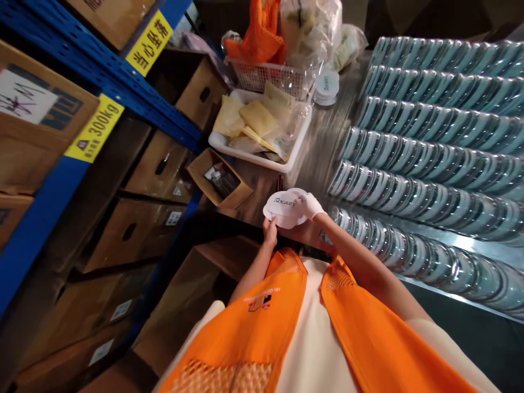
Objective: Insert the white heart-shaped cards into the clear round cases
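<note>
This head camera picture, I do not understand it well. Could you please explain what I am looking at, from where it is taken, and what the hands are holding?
There is no machine here. A camera worn on a person's head looks down, so you see the person's own orange vest and two arms. The left hand is bare and the right hand wears a white glove. Together they hold a white round lid with printed lettering, each with a closed grip on its edge. On the metal table, to the right, lie rows of shiny round tins. Further back stand a white tray of yellowish packets and a white basket. On the left are blue shelves with cardboard boxes.
</note>
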Demonstrator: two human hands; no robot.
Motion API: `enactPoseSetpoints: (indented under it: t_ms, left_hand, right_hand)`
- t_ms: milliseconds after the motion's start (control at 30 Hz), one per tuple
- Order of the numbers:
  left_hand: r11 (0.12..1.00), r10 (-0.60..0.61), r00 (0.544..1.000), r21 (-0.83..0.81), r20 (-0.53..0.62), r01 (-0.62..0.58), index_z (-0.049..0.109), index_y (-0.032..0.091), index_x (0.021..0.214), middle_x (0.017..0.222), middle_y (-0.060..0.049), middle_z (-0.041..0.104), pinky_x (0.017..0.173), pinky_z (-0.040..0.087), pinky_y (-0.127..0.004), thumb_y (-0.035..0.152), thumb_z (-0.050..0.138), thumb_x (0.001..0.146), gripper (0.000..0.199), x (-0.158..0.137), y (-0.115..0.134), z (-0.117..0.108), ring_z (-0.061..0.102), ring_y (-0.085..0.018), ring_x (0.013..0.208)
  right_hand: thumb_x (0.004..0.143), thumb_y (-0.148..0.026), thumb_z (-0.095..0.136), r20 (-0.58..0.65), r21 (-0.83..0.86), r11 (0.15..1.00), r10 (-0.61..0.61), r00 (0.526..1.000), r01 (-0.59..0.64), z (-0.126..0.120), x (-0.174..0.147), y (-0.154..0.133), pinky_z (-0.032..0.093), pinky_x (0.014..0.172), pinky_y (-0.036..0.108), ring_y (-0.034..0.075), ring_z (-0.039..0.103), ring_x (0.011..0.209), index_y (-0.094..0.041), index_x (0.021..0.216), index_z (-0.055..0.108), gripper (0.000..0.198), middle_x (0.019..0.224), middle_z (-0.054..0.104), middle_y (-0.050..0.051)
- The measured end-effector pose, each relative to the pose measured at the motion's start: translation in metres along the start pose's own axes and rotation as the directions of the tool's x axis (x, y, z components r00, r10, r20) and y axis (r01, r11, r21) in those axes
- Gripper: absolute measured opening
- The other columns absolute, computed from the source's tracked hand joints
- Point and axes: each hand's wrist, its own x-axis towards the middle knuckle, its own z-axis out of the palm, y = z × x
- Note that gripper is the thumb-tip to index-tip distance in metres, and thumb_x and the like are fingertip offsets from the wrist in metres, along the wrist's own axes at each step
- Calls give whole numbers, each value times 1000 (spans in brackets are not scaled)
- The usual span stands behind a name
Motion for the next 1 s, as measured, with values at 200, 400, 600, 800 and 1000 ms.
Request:
enactPoseSetpoints:
  t_ms: [200,400,600,800,1000]
  left_hand:
    - [975,-9,874,199,487,-101,71,13,108,90,-6,75,70,55,-28,43,86,67,53,8,78,-29,68,-20,80]
    - [908,-118,785,385,608,-163,70,11,78,67,-5,67,59,45,-24,81,68,72,71,-30,83,-8,59,-16,65]
    - [909,-184,749,401,636,-117,75,12,97,85,-10,74,67,51,-29,83,60,78,75,-106,33,-1,67,-22,78]
    - [910,-329,640,413,695,19,74,15,115,112,-15,75,91,55,-40,64,80,75,64,-126,30,20,70,-30,104]
    - [927,37,736,252,676,-279,56,17,135,132,-17,66,104,51,-40,51,83,78,72,-82,31,47,63,-29,123]
  right_hand:
    - [97,-49,53,-121,510,857,-20,992,79,-25,-20,3,49,106,40,24,63,117,-18,153,46,65,139,60,16]
    - [84,-50,66,216,754,624,61,974,-206,-11,-115,16,52,100,39,22,66,105,-17,113,68,44,112,73,7]
    - [91,-55,58,113,793,556,266,957,-248,-16,-190,26,47,108,43,25,61,119,-20,127,60,51,127,68,9]
    - [87,-49,64,-31,754,625,342,939,-203,-27,-187,12,36,120,45,26,52,136,-20,142,51,63,144,58,12]
    - [85,-38,64,-204,651,742,375,904,-161,-68,-187,30,42,115,44,25,60,126,-21,138,59,56,135,66,9]
